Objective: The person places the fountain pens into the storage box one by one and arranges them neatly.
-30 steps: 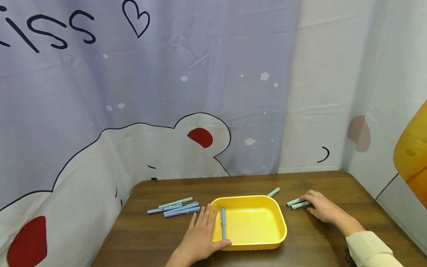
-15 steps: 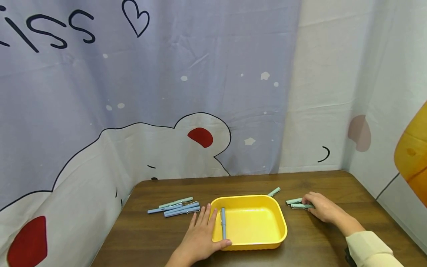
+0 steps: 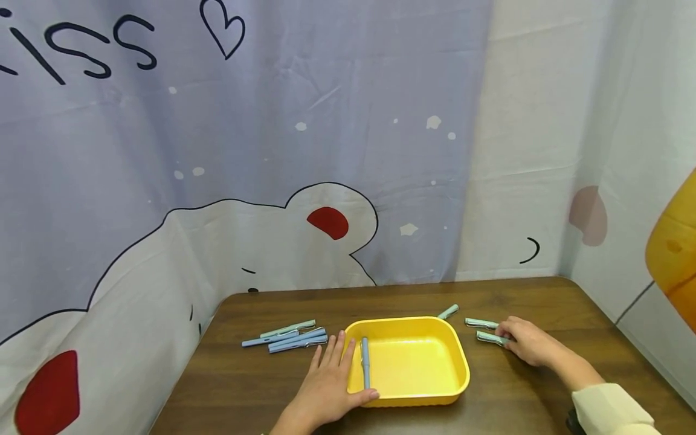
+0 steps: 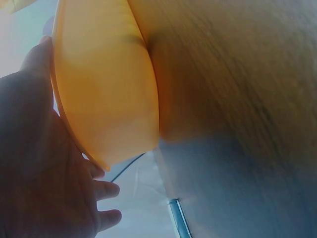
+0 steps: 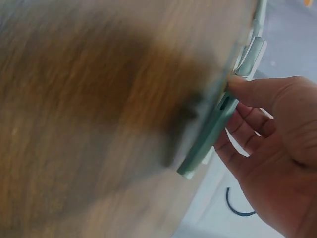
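Note:
My left hand (image 3: 325,386) rests spread along the left side of a yellow plastic tray (image 3: 415,401), thumb over the near rim. Inside the tray, close to those fingers, lies one blue pen (image 3: 365,362). To the right of the tray, my right hand (image 3: 527,341) pinches a light green pen (image 3: 491,339) between thumb and fingers, low over the table. The right wrist view shows that green pen (image 5: 208,136) tilted, with its far end past the thumb. A second green pen (image 3: 481,323) lies just behind it, one end reaching the fingers.
Several blue pens (image 3: 298,344) and a green pen (image 3: 288,329) lie grouped left of the tray. Another green pen (image 3: 448,311) lies behind the tray's back right corner. A printed curtain (image 3: 304,151) hangs along the far edge of the brown wooden table (image 3: 244,393).
The right hand now holds the nearer green pen apart from the one behind it; earlier the two lay side by side. The left hand and tray have stayed put.

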A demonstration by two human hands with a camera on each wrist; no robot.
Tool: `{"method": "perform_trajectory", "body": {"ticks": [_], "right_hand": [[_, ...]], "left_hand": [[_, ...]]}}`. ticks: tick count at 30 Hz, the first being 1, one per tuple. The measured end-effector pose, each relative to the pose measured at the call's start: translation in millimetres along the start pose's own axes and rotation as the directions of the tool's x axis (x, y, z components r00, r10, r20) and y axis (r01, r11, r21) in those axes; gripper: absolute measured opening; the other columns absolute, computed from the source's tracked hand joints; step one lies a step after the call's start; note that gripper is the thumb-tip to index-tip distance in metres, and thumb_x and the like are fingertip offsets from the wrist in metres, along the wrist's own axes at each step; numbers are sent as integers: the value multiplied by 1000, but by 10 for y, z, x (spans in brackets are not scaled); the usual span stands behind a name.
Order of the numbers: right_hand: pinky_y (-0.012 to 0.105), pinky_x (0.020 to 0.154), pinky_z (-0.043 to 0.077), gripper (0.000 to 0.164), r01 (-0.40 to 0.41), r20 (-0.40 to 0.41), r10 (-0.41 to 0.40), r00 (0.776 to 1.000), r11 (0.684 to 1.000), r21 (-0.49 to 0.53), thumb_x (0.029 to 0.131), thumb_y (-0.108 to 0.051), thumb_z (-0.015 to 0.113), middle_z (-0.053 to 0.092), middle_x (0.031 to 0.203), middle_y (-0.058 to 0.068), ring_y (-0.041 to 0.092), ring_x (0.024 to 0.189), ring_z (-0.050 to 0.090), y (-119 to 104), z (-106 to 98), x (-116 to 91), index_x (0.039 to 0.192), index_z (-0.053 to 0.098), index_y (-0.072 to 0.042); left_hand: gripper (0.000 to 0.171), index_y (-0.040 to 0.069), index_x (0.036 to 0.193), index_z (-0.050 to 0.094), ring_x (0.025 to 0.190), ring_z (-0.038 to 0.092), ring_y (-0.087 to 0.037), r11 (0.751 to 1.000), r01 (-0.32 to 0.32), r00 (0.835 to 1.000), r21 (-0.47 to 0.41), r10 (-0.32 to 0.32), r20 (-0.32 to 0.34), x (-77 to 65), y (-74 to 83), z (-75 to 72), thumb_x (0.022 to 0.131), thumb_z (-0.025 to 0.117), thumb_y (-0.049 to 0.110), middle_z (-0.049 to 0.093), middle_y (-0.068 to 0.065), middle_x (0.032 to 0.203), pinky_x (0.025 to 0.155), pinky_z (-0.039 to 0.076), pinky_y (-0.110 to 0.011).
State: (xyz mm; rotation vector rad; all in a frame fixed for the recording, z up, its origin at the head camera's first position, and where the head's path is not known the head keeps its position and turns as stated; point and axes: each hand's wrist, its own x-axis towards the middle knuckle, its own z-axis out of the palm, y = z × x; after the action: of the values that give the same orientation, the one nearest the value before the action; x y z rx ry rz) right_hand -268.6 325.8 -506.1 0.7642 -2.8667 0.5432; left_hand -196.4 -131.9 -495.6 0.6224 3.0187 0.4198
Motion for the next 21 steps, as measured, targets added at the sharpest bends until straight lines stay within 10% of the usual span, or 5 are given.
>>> {"method": "perform_trajectory", "body": {"ticks": [21], "right_hand": [[25,66,51,24,-164,-9,173,985,948,273,90,-13,76,70,91,-3,8,80,64,-632,-204,23,110,69,-4]], "left_hand": [[108,10,162,22,155,13,-39,1000,2,1000,-5,-2,15,-3,-1,-9,86,48,82,9,-15,169,121,14,-63]]}}
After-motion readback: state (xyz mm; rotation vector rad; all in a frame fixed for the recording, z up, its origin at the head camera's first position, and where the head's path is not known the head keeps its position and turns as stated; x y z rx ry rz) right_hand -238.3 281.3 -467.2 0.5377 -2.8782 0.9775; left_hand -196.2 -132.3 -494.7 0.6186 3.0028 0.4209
